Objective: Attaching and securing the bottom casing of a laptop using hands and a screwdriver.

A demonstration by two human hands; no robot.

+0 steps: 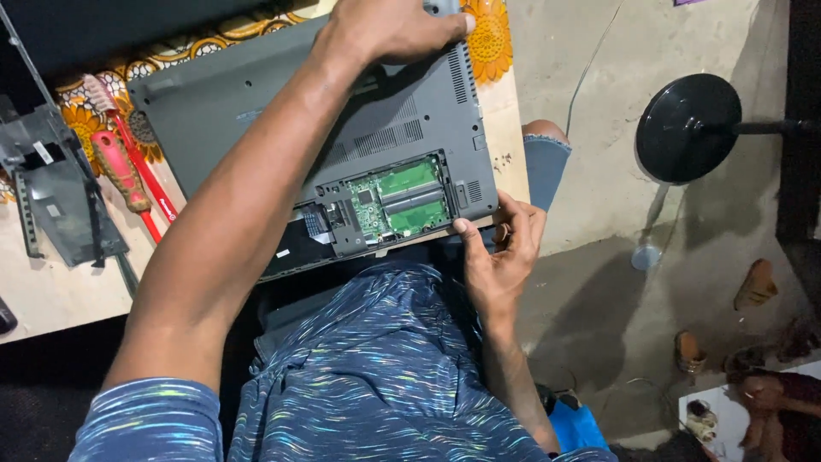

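A grey laptop [256, 103] lies bottom-up on the table, tilted. Its service hatch is open, showing green memory boards [402, 198]. My left hand [389, 30] reaches across the laptop and grips its far edge. My right hand [503, 248] holds the near right corner, thumb on the underside next to the open bay. My patterned blue shirt [376, 376] hides the table's near edge.
A red-handled screwdriver [117, 169] and a red brush [103, 92] lie left of the laptop, beside a black plastic cover panel [60, 192]. Sunflower-print cloth [492, 38] covers the table. On the concrete floor are a black round stand base [688, 128], sandals [757, 284], and another person's hand [765, 393].
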